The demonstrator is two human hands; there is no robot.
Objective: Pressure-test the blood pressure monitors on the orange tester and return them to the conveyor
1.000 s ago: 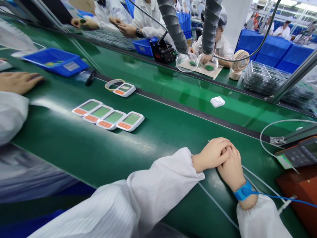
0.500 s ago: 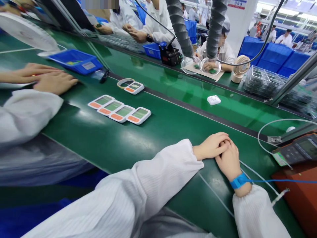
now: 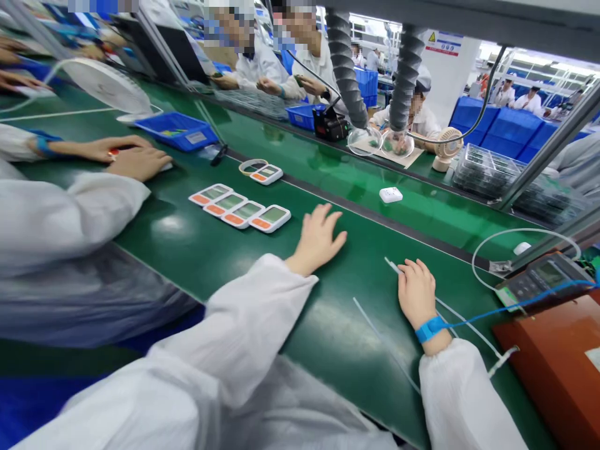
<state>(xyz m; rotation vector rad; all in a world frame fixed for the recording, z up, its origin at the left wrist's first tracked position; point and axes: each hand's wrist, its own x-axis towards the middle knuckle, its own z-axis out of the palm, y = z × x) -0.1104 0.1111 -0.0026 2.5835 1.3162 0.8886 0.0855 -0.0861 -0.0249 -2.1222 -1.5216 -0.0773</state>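
Note:
My left hand (image 3: 319,239) is open above the green bench, fingers spread and nothing in it. Its fingertips are just right of a row of several white devices with grey screens and orange lower panels (image 3: 270,219). My right hand (image 3: 417,290), with a blue wrist strap (image 3: 429,329), has its fingers bent together over a thin white lead (image 3: 392,265). The lead's tip sticks out past the fingers; the grip itself is partly hidden. Another thin pale lead (image 3: 382,337) lies on the bench between my arms.
A handheld meter (image 3: 544,281) sits by a red-brown box (image 3: 553,362) on the right. Beyond the dark rail lie a small white piece (image 3: 390,195) and a small fan (image 3: 447,149). A co-worker's hands (image 3: 135,159) are at left, near a blue tray (image 3: 175,130).
My hands, earlier folded together, have come apart. The left hand has moved left toward the devices and spread its fingers; the right now has a lead's tip showing beyond its fingers. The view has shifted.

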